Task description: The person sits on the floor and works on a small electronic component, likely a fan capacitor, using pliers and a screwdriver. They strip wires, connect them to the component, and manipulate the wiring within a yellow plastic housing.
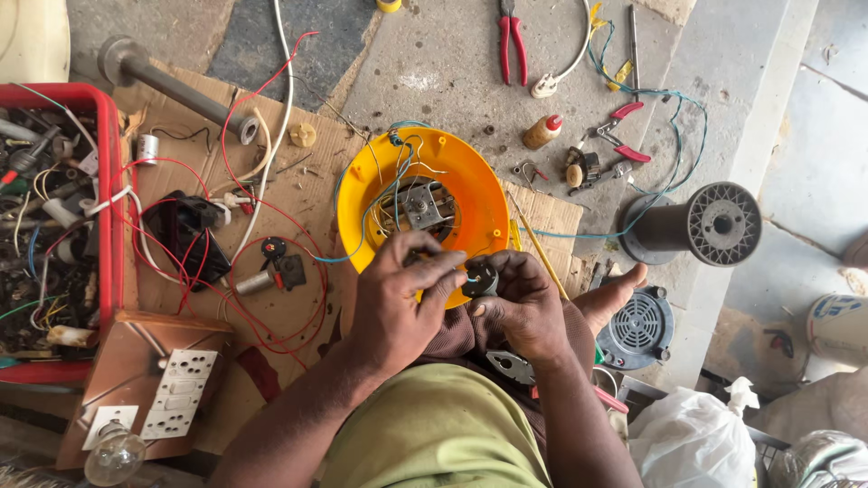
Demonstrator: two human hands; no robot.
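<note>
- A small round black part (480, 278) sits low in the middle of the view, pinched between both hands just over the near rim of a round orange plastic housing (470, 181).
- The right hand (524, 307) cups the part from below, fingers curled shut around it; the left hand (398, 303) comes in from 9 o'clock with fingertips (448, 264) pressed together on its top edge.
- Inside the housing, at 12 o'clock from the hands, a grey metal mechanism (422, 208) lies among loose blue and white wires, partly hidden by the left knuckles.
- At 9 o'clock, tangled red wires (271, 298) cross brown cardboard (298, 194) around a black block (190, 235).
- Further left stands a red plastic crate (110, 181) full of scrap parts.
- At 7 o'clock a white switch plate (181, 393) rests on a wooden board.
- At 3 o'clock sits a grey ribbed motor cover (637, 325), with a dark wire spool (705, 224) beyond it at 2 o'clock.
- Red-handled pliers (512, 41) lie at 12 o'clock on the stone floor.
</note>
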